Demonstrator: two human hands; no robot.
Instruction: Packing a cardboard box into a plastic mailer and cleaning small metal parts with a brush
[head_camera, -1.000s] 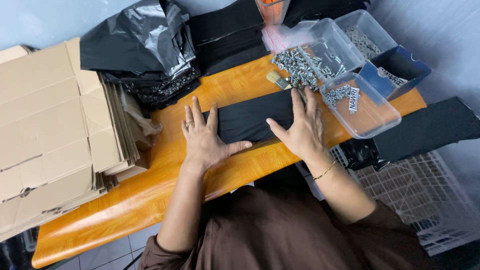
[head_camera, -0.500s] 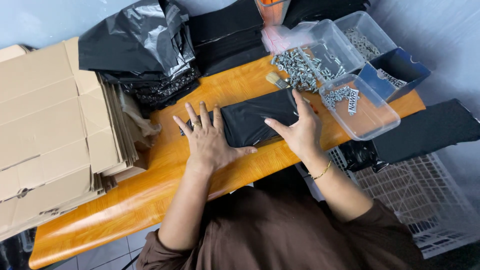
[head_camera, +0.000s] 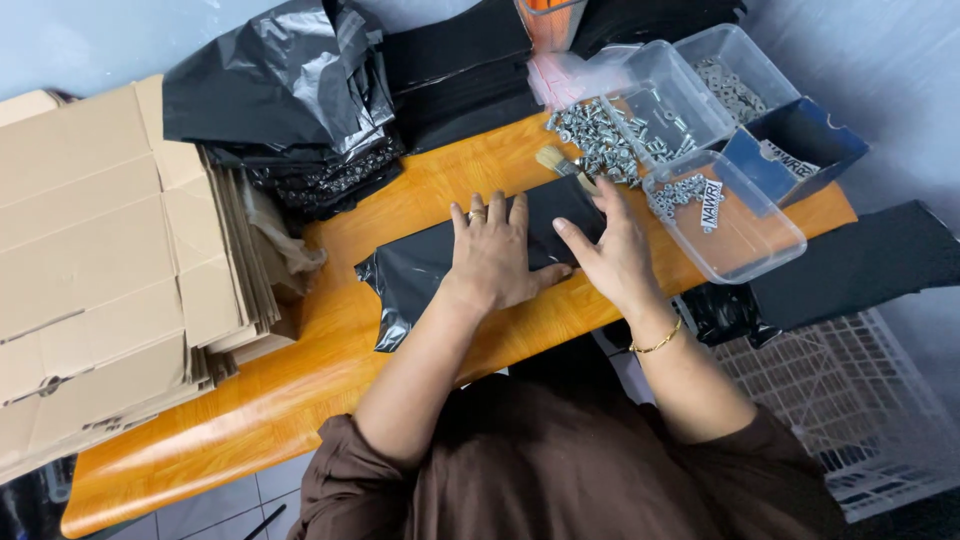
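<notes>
A black plastic bag (head_camera: 415, 275) lies flat across the orange table (head_camera: 260, 400). My left hand (head_camera: 495, 255) presses down on its middle with fingers spread; a ring is on one finger. My right hand (head_camera: 612, 255) rests flat on the bag's right end, a thin gold bracelet at the wrist. The bag's left end sticks out past my left hand, glossy and wrinkled. Neither hand grips anything.
Flattened cardboard boxes (head_camera: 100, 260) are stacked at the left. Crumpled black bags (head_camera: 285, 90) lie at the back. Clear plastic tubs (head_camera: 735, 215) with metal screws (head_camera: 600, 140), a small brush (head_camera: 555, 160) and a blue box (head_camera: 795, 145) sit at the right. A white wire basket (head_camera: 850, 410) stands below the table.
Both hands slid along the bag: the left moved right onto its middle, and more of the bag's left end now shows. The right hand stayed at the right end.
</notes>
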